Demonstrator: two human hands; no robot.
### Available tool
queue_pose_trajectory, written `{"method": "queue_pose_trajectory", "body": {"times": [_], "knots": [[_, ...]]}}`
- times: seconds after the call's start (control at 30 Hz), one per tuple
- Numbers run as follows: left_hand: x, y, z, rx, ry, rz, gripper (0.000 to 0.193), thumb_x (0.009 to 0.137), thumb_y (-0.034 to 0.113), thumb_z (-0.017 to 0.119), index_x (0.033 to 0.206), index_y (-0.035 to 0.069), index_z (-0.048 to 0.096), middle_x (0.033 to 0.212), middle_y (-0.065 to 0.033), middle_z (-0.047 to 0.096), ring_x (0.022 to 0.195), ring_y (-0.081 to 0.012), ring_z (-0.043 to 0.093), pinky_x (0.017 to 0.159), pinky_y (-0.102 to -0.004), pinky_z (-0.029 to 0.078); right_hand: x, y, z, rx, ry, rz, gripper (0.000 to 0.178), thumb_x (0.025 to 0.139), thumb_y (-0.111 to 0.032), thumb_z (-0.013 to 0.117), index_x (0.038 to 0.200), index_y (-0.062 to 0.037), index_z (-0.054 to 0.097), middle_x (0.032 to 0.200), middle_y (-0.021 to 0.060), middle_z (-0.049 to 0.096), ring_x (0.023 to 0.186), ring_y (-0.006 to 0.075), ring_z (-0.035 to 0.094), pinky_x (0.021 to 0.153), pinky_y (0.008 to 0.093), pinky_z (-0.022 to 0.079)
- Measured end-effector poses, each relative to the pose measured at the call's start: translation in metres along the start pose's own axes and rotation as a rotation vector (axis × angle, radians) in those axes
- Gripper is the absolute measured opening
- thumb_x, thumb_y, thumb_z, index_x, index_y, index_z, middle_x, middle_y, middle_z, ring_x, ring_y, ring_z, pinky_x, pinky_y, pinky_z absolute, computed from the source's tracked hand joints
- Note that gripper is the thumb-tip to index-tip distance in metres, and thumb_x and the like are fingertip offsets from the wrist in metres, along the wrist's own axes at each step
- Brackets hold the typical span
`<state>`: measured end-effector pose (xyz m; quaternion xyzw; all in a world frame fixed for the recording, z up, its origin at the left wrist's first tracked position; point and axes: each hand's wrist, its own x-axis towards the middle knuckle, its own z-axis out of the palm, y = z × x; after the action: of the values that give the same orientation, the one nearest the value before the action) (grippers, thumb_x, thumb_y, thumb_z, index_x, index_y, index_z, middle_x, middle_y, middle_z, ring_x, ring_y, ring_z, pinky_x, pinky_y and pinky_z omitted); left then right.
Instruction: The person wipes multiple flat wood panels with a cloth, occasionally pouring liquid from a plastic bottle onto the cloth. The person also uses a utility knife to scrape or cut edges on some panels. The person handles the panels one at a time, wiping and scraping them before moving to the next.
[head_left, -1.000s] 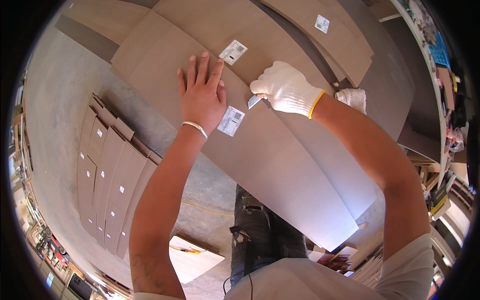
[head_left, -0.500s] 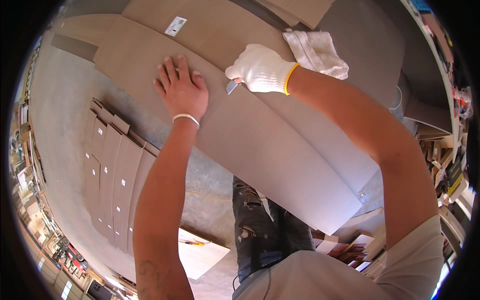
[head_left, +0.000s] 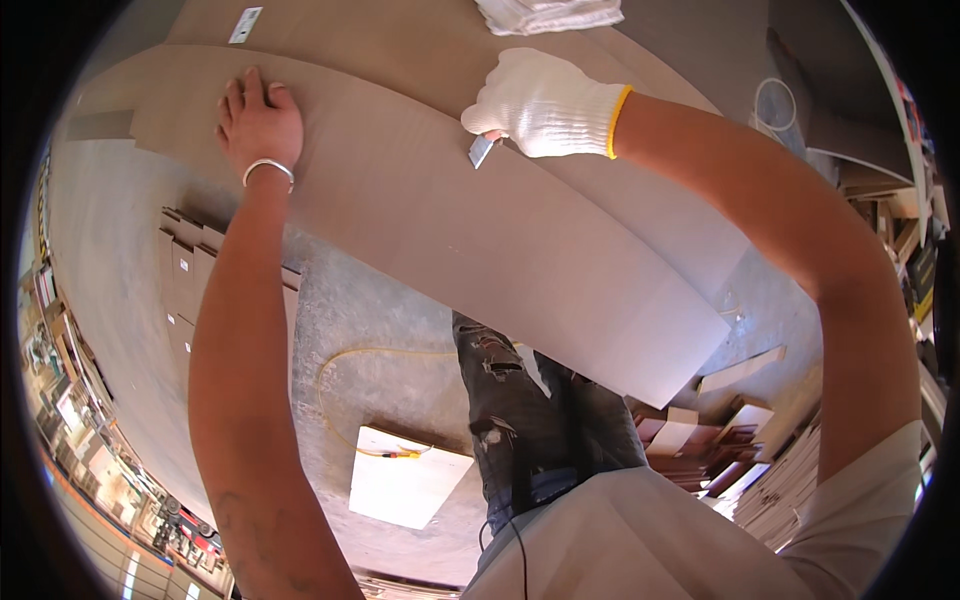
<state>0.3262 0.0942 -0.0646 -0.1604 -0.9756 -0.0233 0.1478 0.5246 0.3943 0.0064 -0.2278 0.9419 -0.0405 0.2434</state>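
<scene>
A long brown-grey panel (head_left: 520,250) lies slantwise in front of me, on top of another wide panel (head_left: 400,62) of similar colour. My bare left hand (head_left: 262,125), with a bracelet at the wrist, rests flat on the upper panel with its fingers spread. My right hand (head_left: 550,105) wears a white knitted glove with a yellow cuff. It is closed around a small flat metal blade (head_left: 481,151), whose tip points down at the upper panel near its far long edge. The glove hides the blade's handle, if any. Contact between blade and panel is unclear.
Beyond the glove lies a crumpled white cloth (head_left: 550,14). Labelled panels (head_left: 185,255) are stacked at the left, partly behind my left arm. On the floor are a white board (head_left: 405,490), a yellow cord (head_left: 322,385) and wood offcuts (head_left: 700,440).
My gloved right hand has moved rightward along the panel with the blade, away from my left hand. The left hand keeps about the same place on the panel. The whole view has shifted.
</scene>
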Motion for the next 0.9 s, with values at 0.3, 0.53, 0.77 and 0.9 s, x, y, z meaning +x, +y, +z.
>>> {"method": "queue_pose_trajectory", "body": {"times": [0.3,0.53,0.77,0.9], "knots": [[0.019,-0.033,0.021,0.054,0.028,0.030,0.062,0.105,0.055,0.036,0.159,0.028,0.050,0.167,-0.0057,0.045,0.154,-0.0337,0.040,0.125,-0.0515,0.032,-0.093,-0.010,0.049,-0.035,0.008,-0.023,0.009,0.094,-0.016,0.071,0.088,-0.0210,0.066,0.079,-0.0040,0.068,0.080,0.0206,0.065,0.077,0.0353,0.045],[0.034,-0.048,0.032,0.059,-0.013,0.042,0.063,0.104,0.054,0.035,0.158,0.028,0.052,0.164,-0.0047,0.049,0.150,-0.0321,0.046,0.123,-0.0510,0.036,-0.158,-0.016,0.092,-0.032,0.051,-0.027,0.009,0.095,-0.026,0.073,0.087,-0.0234,0.068,0.080,-0.0070,0.067,0.085,0.0166,0.066,0.079,0.0349,0.045],[0.048,-0.061,0.037,0.071,-0.055,0.044,0.062,0.102,0.050,0.036,0.155,0.024,0.056,0.161,-0.0031,0.054,0.144,-0.0352,0.053,0.120,-0.0497,0.041,-0.219,-0.022,0.130,-0.084,0.073,-0.013,0.010,0.094,-0.027,0.072,0.085,-0.0228,0.068,0.079,-0.0081,0.066,0.086,0.0153,0.065,0.080,0.0344,0.045],[0.049,-0.065,0.036,0.130,-0.086,0.032,0.061,0.102,0.046,0.035,0.154,0.023,0.057,0.159,-0.0046,0.055,0.142,-0.0363,0.055,0.119,-0.0484,0.043,-0.255,-0.025,0.154,-0.050,0.227,-0.037,0.013,0.086,-0.025,0.077,0.080,-0.0215,0.065,0.074,-0.0071,0.063,0.082,0.0164,0.063,0.078,0.0345,0.044]]}}
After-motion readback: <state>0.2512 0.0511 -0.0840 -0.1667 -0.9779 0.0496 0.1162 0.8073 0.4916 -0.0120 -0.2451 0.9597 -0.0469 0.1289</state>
